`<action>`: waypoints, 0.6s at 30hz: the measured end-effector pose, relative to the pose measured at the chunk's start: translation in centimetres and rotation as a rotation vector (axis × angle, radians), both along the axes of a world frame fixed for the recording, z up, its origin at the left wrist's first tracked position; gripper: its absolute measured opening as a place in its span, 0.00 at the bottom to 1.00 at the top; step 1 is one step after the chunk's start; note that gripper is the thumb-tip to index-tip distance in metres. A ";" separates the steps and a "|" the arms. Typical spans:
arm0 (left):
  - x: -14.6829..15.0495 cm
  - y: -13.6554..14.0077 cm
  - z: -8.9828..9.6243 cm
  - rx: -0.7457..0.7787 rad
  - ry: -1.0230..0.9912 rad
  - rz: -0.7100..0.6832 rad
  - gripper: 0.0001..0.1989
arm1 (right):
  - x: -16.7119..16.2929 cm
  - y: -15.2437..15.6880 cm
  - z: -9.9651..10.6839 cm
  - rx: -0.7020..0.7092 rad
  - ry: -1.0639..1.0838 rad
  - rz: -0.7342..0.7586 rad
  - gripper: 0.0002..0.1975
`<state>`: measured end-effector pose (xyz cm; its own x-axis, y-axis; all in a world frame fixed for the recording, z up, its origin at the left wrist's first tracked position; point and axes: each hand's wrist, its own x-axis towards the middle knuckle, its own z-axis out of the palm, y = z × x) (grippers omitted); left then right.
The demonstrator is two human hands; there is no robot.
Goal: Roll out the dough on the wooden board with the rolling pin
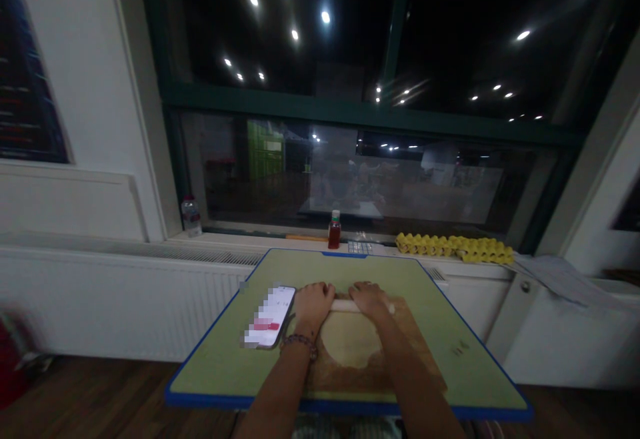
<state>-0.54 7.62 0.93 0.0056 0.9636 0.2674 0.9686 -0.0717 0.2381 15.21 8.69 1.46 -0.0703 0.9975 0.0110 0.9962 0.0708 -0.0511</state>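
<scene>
A pale rolling pin (345, 306) lies crosswise at the far side of a flat, round sheet of dough (350, 340). My left hand (314, 302) is closed over the pin's left part, and a beaded bracelet circles that wrist. Over the right part curls my right hand (370, 299), with the pin's tip showing just beyond it. Under the dough is a wooden board (413, 342), partly covered by my right forearm. The dough spreads between my two forearms, its edges slightly uneven.
The board rests on a green table with a blue rim (220, 352). Left of my left hand lies a lit phone (273, 315). Along the windowsill stand a red-brown bottle (335, 231), yellow egg trays (450, 247) and a clear bottle (191, 215). White radiators (125, 312) line the wall.
</scene>
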 end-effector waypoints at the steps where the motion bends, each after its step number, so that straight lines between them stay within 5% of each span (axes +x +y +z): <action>1: 0.0 0.0 0.0 0.000 0.002 -0.002 0.23 | 0.0 -0.2 0.1 0.004 0.000 0.000 0.21; 18: 0.0 0.0 -0.1 0.025 -0.004 -0.008 0.23 | -0.3 -0.7 0.6 0.008 -0.011 0.001 0.22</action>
